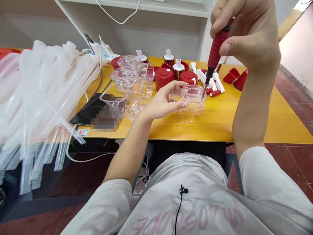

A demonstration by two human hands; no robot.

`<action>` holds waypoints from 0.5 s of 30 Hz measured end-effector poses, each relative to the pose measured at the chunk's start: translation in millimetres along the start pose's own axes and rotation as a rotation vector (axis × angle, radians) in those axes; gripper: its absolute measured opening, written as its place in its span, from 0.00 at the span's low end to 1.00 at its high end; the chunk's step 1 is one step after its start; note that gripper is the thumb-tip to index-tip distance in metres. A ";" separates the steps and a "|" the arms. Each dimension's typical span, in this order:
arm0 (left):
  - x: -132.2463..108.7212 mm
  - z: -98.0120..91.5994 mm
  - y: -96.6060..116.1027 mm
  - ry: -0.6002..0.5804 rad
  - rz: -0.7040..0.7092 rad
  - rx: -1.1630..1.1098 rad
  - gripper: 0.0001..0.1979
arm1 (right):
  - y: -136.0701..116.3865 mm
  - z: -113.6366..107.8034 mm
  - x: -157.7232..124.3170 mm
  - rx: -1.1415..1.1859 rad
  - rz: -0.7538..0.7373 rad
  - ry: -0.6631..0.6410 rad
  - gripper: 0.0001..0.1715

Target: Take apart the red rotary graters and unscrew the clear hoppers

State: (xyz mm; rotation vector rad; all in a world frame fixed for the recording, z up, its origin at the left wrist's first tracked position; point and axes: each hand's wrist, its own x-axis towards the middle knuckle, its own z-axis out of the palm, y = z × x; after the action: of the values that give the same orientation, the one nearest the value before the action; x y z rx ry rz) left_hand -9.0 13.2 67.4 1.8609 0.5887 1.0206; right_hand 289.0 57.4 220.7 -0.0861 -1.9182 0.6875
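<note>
My right hand (251,36) is raised and closed around the red and black handle of a screwdriver (215,54), which slants down to the left. Its tip meets the rim of a clear plastic housing (193,98) standing on the table. With thumb and fingers, my left hand (162,101) grips the left side of that housing. Whether a screw sits under the tip is too small to tell. Beside my left hand, more clear plastic housings (132,76) are heaped together. Behind the held housing are red round caps (164,77) and white crank handles (217,82) with red grips.
A big bundle of translucent plastic tubes (46,94) overhangs the table's left end. A dark phone or tablet (85,112) lies near it, with cables around. Perforated drums (178,67) with white stems and red funnel-like parts (231,75) stand toward the back of the yellow table (276,120).
</note>
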 end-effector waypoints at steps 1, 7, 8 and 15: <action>-0.8 0.5 0.5 0.001 -0.007 0.001 0.41 | -8.8 4.3 -1.1 -0.040 -0.012 0.035 0.26; -2.2 2.2 -0.5 0.033 -0.001 0.024 0.40 | -43.1 60.6 -16.5 -0.077 0.333 0.321 0.45; -2.0 2.3 -1.6 0.035 -0.001 0.020 0.40 | -45.2 69.7 -16.6 -0.052 0.360 0.318 0.46; 0.1 2.8 -7.7 0.031 0.024 0.010 0.40 | -43.3 76.7 -10.7 -0.019 0.388 0.247 0.46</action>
State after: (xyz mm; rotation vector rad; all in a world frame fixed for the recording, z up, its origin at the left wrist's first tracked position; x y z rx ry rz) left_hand -6.5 15.5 60.0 1.8679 0.5924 1.0659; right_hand 238.3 -14.9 211.5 -0.5418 -1.6836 0.8717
